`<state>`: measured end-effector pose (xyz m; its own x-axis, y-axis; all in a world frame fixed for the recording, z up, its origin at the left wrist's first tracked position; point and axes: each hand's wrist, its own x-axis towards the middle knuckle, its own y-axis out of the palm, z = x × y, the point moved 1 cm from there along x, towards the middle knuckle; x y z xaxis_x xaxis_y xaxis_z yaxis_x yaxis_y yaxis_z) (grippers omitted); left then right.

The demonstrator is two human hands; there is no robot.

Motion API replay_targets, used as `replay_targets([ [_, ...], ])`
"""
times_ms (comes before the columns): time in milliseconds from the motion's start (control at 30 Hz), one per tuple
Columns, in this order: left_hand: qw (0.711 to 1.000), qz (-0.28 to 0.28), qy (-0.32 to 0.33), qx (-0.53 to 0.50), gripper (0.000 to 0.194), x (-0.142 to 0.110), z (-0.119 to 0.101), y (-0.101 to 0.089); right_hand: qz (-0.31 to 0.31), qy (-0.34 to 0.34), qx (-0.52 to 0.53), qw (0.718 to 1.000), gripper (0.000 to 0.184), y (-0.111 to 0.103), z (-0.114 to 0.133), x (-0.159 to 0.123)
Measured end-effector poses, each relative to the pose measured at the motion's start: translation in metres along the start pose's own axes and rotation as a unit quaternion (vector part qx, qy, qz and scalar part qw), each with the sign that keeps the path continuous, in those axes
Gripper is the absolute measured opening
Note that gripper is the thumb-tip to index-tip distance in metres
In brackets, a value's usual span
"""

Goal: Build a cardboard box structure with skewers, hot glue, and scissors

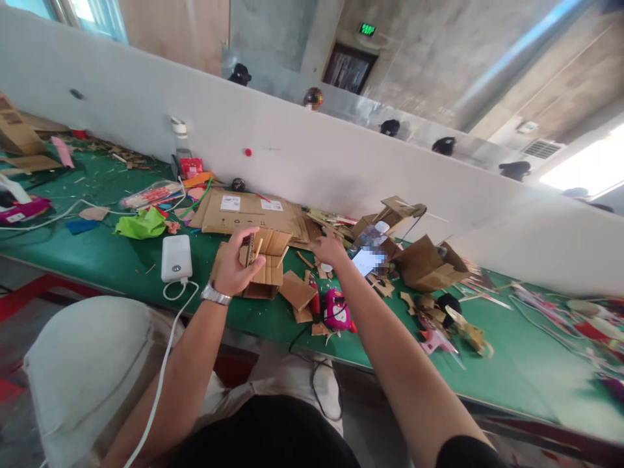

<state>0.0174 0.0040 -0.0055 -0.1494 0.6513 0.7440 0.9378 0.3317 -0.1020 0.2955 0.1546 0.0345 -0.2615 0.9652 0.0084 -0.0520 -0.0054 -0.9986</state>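
My left hand [237, 263], with a watch on the wrist, is closed around a small cardboard piece [250, 247] and holds it above a low open cardboard box [270, 263] on the green table [97, 253]. My right hand [329, 247] reaches further over the table toward cardboard scraps [319, 227]. Its fingers curl downward and I cannot make out anything in them. A phone with a lit screen [368, 260] lies just right of that hand.
A white power bank [176, 257] with its cable lies left of the box. A flat carton [246, 212], green paper [141, 225], a pink tool [337, 311], a brown cardboard model [429, 263] and several scraps litter the table. A white partition [292, 156] runs behind.
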Motion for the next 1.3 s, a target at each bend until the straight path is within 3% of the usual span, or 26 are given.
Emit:
replay_targets([
  [100, 1.000, -0.008, 0.019, 0.003, 0.062, 0.000, 0.001, -0.001, -0.028, 0.095, 0.017, 0.995, 0.039, 0.001, -0.012, 0.022],
  [200, 0.999, -0.015, 0.022, 0.019, 0.063, 0.001, 0.002, -0.002, -0.043, 0.137, 0.047, 0.989, 0.039, 0.002, -0.018, 0.034],
  [300, 0.998, -0.030, 0.015, 0.052, 0.065, 0.002, 0.002, -0.002, -0.085, 0.136, 0.082, 0.984, 0.045, -0.004, -0.017, 0.037],
  [467, 0.996, -0.046, 0.008, 0.079, 0.063, 0.004, -0.001, 0.001, -0.190, 0.086, 0.165, 0.964, 0.049, -0.032, -0.010, 0.021],
  [700, 0.992, -0.066, 0.010, 0.108, 0.064, 0.011, -0.020, 0.000, -0.271, 0.008, 0.325, 0.906, 0.049, -0.051, -0.009, -0.055],
  [767, 0.990, -0.073, 0.029, 0.119, 0.062, 0.013, -0.033, 0.000, -0.290, -0.010, 0.476, 0.831, 0.044, -0.051, -0.008, -0.085],
  [833, 0.982, -0.114, 0.059, 0.139, 0.049, 0.012, -0.049, 0.002, -0.305, -0.003, 0.550, 0.778, 0.039, -0.052, -0.006, -0.114],
  [933, 0.959, -0.222, 0.088, 0.151, 0.017, 0.002, -0.081, 0.015, -0.324, 0.002, 0.578, 0.749, 0.031, -0.054, -0.002, -0.153],
  [967, 0.963, -0.222, 0.089, 0.126, 0.013, -0.002, -0.093, 0.022, -0.327, -0.008, 0.578, 0.748, 0.027, -0.054, -0.001, -0.165],
  [1000, 0.975, -0.197, 0.071, 0.075, 0.013, -0.006, -0.103, 0.030, -0.323, -0.021, 0.577, 0.750, 0.025, -0.053, 0.000, -0.176],
  [1067, 0.990, -0.126, -0.028, -0.061, 0.031, -0.013, -0.120, 0.046, -0.308, -0.043, 0.560, 0.768, 0.021, -0.048, 0.002, -0.197],
  [1133, 0.978, -0.068, -0.127, -0.149, 0.048, -0.018, -0.130, 0.058, -0.289, -0.065, 0.539, 0.789, 0.017, -0.041, 0.004, -0.214],
  [1200, 0.960, 0.003, -0.202, -0.193, 0.045, -0.020, -0.131, 0.062, -0.256, -0.082, 0.546, 0.794, 0.015, -0.029, 0.008, -0.230],
  [1300, 0.936, 0.123, -0.259, -0.205, 0.041, -0.018, -0.121, 0.058, -0.166, -0.078, 0.607, 0.773, 0.011, -0.007, 0.016, -0.247],
])
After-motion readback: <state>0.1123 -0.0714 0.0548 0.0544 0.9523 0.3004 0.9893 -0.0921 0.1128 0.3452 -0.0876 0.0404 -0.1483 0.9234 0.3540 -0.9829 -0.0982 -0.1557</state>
